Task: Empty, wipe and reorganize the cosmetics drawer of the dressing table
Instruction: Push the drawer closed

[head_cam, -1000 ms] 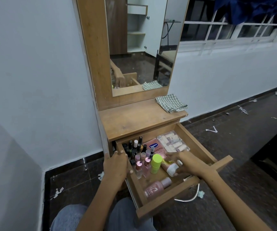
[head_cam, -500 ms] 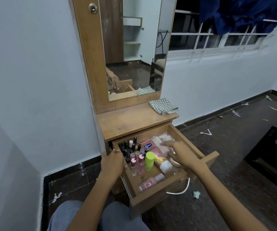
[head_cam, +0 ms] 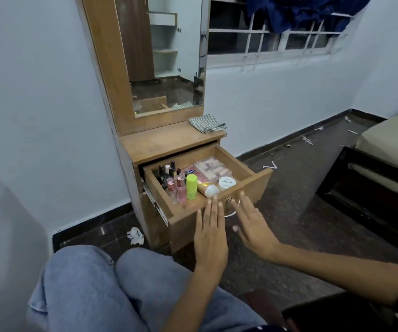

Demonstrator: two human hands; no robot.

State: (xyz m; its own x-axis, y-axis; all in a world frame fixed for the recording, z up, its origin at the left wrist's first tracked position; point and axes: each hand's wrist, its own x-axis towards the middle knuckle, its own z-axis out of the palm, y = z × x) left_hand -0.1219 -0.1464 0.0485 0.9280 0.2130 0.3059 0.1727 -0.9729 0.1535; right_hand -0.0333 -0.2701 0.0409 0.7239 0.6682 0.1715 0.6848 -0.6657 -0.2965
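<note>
2 hands flat, fingers spread, empty: left hand (head_cam: 211,238), right hand (head_cam: 253,226) hovered at front of open drawer (head_cam: 248,185). Drawer full. Risk: careless reach toppled upright bottles (head_cam: 169,173), green tube (head_cam: 191,187).

Single head view, forward and down, near the open drawer (head_cam: 245,188).

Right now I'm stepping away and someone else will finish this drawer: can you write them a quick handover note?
Left hand and right hand: both open, empty, in front of the drawer.
Drawer: pulled open, still full: nail polish bottles, green tube, white jar.
Checked cloth lies folded on the tabletop.
Done: drawer opened. Left: empty, wipe, reorganize.
</note>
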